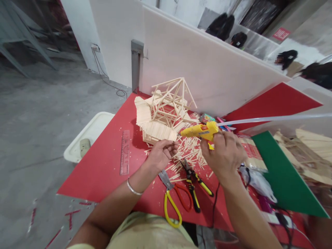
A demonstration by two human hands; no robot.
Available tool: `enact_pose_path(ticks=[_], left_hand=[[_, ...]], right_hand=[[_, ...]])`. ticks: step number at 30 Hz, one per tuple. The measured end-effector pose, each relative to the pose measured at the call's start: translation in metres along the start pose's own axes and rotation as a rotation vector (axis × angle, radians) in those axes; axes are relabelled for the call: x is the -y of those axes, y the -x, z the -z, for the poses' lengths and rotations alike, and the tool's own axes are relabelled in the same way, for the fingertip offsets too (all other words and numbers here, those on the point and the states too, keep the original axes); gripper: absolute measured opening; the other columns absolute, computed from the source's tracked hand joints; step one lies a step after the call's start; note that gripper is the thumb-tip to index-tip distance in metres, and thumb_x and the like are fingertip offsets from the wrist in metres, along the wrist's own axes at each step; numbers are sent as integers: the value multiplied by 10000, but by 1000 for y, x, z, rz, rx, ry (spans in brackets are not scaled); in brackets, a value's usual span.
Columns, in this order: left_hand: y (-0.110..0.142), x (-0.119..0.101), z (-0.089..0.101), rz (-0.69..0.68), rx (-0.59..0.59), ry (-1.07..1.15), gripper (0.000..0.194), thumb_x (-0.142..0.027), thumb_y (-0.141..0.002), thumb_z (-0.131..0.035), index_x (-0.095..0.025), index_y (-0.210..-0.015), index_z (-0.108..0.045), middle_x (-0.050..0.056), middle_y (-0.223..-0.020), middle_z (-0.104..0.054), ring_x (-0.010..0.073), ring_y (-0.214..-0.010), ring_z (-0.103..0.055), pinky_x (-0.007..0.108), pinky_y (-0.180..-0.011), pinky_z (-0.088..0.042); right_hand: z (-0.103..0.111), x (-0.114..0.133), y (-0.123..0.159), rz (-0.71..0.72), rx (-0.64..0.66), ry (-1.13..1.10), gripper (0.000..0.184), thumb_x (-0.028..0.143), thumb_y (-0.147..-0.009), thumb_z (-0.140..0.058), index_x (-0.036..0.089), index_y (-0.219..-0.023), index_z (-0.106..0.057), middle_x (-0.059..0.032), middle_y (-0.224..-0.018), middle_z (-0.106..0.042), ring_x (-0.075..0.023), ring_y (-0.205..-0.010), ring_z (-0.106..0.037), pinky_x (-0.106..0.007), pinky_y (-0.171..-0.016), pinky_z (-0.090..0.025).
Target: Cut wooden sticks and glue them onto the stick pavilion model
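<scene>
Near the fingertips of the left hand [164, 154] sits a pale wooden stick model [166, 117] with a pointy top frame. The left fingers are curled in loosely beside its front edge; whether they pinch a stick, you cannot tell. The right fingers are wrapped around a yellow plastic glue gun [199, 131], held by the right hand [225, 152], its tip close to the model. Under the fingers, little loose wooden sticks [190, 152] lie on the red flat worktop [109, 159].

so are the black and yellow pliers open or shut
Open: the pliers lie with their tips apart and handles spread.
</scene>
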State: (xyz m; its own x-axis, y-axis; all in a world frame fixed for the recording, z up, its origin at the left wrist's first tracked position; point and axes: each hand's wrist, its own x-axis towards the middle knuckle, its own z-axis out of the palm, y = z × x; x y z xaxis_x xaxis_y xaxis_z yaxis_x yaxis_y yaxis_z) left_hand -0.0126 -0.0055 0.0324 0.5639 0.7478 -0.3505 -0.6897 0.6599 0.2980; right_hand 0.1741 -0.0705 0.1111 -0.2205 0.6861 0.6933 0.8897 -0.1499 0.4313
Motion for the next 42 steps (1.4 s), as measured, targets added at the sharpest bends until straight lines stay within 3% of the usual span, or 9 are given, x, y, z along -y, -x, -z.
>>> enact_pose_path(ticks=[19,29,42], left_hand=[[-3,6,5,-60,23,-100,142,-115,-651,-803,-61,-752,-719,49,-701,-702,86,-638,-642,176,-601,-512],[-1,5,10,30,90,-169,165,-212,-697,-796,-83,-741,-703,42,-687,-690,81,-568,-615,184,-534,-489],[-2,5,11,77,100,-102,139,-186,-712,-774,-87,-748,-683,18,-674,-652,71,-576,-602,172,-538,-484]], right_hand=[[4,3,-2,6,-4,26,272,362,-831,-588,174,-1027,-595,-109,-968,-642,-247,-902,-587,-329,-742,-423],[4,3,-3,5,-22,37,265,371,-836,-594,173,-1012,-593,-101,-954,-647,-242,-870,-600,-328,-734,-428],[3,5,-1,-6,-19,48,259,386,-833,-586,179,-988,-585,-93,-939,-646,-232,-863,-594,-314,-732,-417]])
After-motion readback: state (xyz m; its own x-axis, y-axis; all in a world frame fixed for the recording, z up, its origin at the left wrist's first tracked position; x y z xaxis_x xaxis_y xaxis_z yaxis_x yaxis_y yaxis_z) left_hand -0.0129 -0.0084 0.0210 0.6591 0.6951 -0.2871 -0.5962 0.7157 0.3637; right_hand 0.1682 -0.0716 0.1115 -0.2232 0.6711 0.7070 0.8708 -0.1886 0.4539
